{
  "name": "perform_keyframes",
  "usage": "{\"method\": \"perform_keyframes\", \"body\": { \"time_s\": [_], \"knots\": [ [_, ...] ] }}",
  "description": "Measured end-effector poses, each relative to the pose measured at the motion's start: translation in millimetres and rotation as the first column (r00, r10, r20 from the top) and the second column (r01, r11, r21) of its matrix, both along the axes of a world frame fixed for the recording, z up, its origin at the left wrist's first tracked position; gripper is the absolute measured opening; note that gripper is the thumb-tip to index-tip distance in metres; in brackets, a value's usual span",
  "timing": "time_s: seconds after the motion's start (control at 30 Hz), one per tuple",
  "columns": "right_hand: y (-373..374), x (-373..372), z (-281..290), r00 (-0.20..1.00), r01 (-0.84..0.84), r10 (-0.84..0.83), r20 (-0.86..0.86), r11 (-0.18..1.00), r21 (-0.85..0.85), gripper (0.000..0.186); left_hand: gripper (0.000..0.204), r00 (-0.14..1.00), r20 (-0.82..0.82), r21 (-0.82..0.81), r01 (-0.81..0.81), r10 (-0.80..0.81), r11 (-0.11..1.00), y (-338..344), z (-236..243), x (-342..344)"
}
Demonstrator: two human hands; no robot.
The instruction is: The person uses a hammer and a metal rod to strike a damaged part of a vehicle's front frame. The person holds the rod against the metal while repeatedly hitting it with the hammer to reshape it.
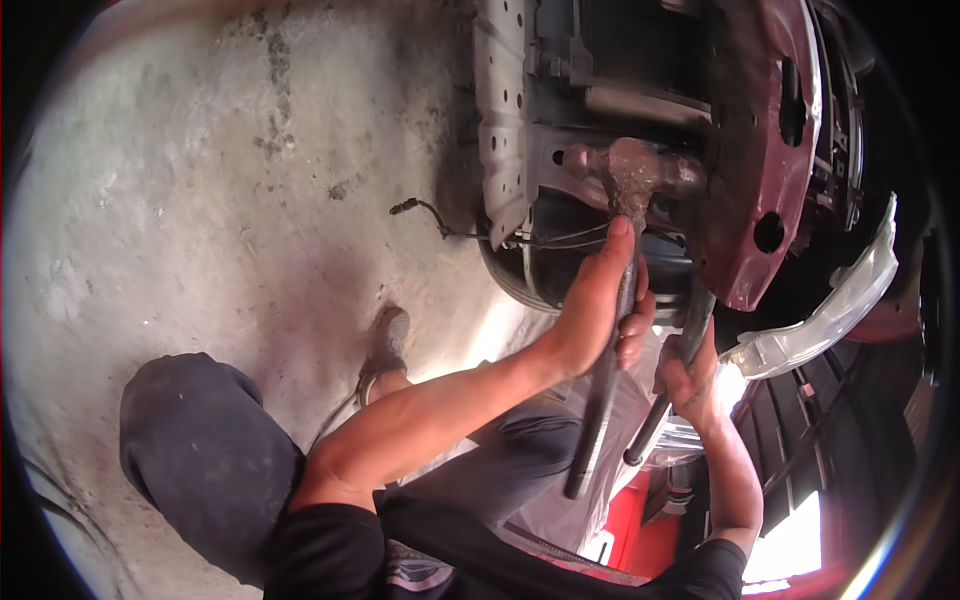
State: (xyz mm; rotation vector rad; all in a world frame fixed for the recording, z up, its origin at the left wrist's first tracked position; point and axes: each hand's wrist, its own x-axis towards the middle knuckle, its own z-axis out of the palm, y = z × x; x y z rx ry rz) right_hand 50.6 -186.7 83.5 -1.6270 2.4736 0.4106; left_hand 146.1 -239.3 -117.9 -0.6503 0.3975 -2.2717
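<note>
My left hand [610, 300] is closed round the handle of a ball-peen hammer [632, 165], thumb laid along the shaft below the worn metal head. The flat face of the head points right, at the edge of a dark red metal car panel [745, 190]; whether they touch I cannot tell. Farther right, my right hand [690, 375] grips a dark metal bar [650, 425]. Its upper end passes behind the lower end of the panel and is hidden, so I cannot make out what tool it belongs to.
A perforated pale metal rail [502, 120] stands left of the hammer, with a black cable [440, 225] sticking out below it. A bent silvery strip [830, 320] juts out at the right. Stained concrete floor [250, 200] spreads leftward; my knee [205, 460] is at lower left.
</note>
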Motion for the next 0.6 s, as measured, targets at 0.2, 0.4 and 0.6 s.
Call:
{"method": "perform_keyframes", "body": {
  "time_s": [0.2,0.4,0.6],
  "knots": [
    [7,-1,-1,0.999,0.03,-0.029,0.022,0.999,-0.029,0.038,0.068,0.946,0.205,-0.03,-0.252,0.253,0.967,-4,-23,-4],
    [30,-19,18,0.993,-0.084,0.075,0.089,0.991,0.1,0.038,0.07,0.969,0.179,0.093,-0.191,0.172,0.977,0,-27,1],
    [35,-27,21,0.997,-0.06,0.054,0.061,0.994,0.094,0.039,0.067,0.952,0.207,0.144,-0.26,0.228,0.955,4,-31,2]
  ]
}}
